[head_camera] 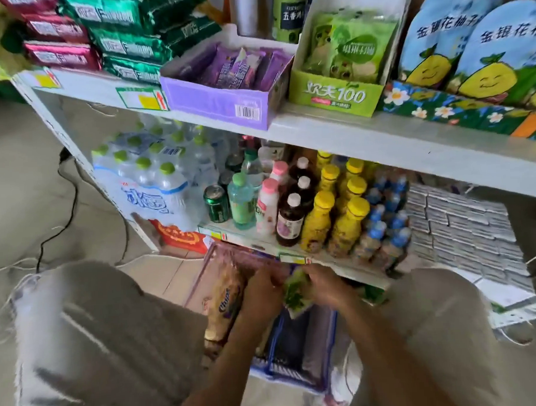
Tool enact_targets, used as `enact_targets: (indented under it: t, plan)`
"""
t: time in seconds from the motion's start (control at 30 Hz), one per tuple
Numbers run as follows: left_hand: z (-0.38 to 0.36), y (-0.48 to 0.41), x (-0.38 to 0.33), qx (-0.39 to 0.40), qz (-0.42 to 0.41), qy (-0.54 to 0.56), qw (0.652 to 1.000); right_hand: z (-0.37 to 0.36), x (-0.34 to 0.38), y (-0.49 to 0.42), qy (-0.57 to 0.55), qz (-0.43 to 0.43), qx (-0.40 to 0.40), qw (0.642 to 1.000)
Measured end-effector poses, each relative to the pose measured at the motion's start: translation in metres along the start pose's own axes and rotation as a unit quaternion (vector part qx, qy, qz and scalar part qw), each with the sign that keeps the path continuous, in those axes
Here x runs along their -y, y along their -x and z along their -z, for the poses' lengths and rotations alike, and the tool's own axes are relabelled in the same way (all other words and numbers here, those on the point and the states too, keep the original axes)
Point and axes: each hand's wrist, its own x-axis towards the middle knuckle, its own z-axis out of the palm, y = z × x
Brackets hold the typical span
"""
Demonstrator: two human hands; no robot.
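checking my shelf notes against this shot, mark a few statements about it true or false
1. The left hand and the right hand both hold a green-and-white packet. True.
2. The yellow-capped bottles stand on the upper shelf. False: they stand on the lower shelf.
3. A green can stands just left of a green-capped bottle. True.
4. The purple box sits on the floor. False: it sits on the upper shelf.
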Motion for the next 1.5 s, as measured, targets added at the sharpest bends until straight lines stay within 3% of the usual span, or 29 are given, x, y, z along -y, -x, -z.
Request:
enact_targets:
  t: [0.27,0.37,0.53,0.73,0.9,1.03,1.2,1.33,1.5]
  plan:
    - [-0.104,-0.032,0.126,0.103,0.141,-0.01,0.985,-0.059,-0.061,-0.034,0.063,-0.094,0.04,0.993]
    - [-0.086,-0.018,0.077,0.129,0.134,-0.044,0.982,-0.064,-0.065,-0.033,0.067,-0.098,0.043,0.992]
    - [-0.049,-0.027,0.04,0.294,0.089,-0.137,0.942,-0.051,-0.055,-0.013,0.091,-0.117,0.066,0.987]
    - [0.042,-0.039,-0.061,0.239,-0.072,-0.084,0.965,0.04,0.021,0.053,0.053,-0.058,-0.12,0.99]
    - [0.125,0.003,-0.15,0.29,-0.147,0.083,0.942,0.128,0.083,0.125,0.007,0.036,-0.229,0.973]
    - [0.163,0.03,-0.23,0.154,-0.295,0.102,0.938,0.185,0.144,0.158,-0.016,0.101,-0.308,0.946]
    - [0.188,0.018,-0.281,0.049,-0.393,0.148,0.906,0.249,0.209,0.167,0.033,0.185,-0.41,0.893]
    - [0.184,-0.002,-0.267,0.026,-0.373,0.21,0.903,0.291,0.232,0.124,0.128,0.171,-0.401,0.891]
    - [0.178,-0.015,-0.264,0.028,-0.365,0.242,0.899,0.344,0.247,0.046,0.351,0.049,-0.301,0.885]
